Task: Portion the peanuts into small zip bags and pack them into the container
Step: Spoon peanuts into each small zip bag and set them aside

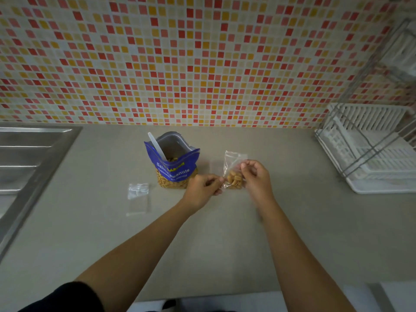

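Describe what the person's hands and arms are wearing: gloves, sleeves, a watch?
No gloves on the left hand or right hand. Both forearms are uncovered, no watch or bracelet showing. A black sleeve covers the left upper arm; no right sleeve is in frame.

steel sink point(29, 158), white dish rack point(371, 152), mosaic wall point(180, 59)

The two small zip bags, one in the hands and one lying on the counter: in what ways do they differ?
The held zip bag has peanuts in its lower part; the flat zip bag looks empty. The held zip bag is pinched between the left hand and the right hand, right of the blue peanut pouch; the flat zip bag lies untouched on the counter, left of the pouch. Both are small and clear.
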Demonstrator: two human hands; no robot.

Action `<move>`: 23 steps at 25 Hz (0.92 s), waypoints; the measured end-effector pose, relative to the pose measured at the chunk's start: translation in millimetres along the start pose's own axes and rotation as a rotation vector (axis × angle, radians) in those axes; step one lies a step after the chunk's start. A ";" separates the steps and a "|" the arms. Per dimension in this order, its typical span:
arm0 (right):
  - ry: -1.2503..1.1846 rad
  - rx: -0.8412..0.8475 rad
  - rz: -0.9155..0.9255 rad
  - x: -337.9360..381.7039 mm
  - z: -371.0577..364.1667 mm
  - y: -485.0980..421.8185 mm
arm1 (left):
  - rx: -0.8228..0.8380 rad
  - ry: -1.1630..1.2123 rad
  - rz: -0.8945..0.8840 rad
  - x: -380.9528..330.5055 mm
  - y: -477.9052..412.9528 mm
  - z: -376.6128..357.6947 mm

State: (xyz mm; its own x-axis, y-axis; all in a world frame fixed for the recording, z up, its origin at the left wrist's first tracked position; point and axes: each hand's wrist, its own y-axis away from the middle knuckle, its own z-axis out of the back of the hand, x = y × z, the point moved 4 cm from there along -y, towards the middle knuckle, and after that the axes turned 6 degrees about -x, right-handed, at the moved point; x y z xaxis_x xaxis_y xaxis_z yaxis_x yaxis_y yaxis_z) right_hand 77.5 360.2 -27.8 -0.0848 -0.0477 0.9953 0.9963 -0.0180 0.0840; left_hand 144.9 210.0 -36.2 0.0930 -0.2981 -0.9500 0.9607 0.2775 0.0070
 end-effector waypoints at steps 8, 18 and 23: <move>0.423 -0.078 -0.032 -84.8 62.2 5.1 | -0.016 -0.635 -0.152 90.2 46.8 -51.8; 0.828 -0.105 0.089 -96.1 57.6 2.0 | -0.026 -0.793 -0.259 101.2 51.4 -64.4; 0.905 -0.138 0.072 -103.1 57.1 -0.3 | -0.022 -0.793 -0.248 101.3 51.2 -64.5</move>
State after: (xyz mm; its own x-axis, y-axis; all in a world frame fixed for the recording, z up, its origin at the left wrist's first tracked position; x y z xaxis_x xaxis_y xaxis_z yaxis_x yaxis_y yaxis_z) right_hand 86.8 422.1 -127.6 -0.0595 -0.8163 0.5745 0.9940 -0.1014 -0.0411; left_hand 186.6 252.9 -152.2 0.0436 -0.9057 -0.4216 0.9731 0.1341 -0.1874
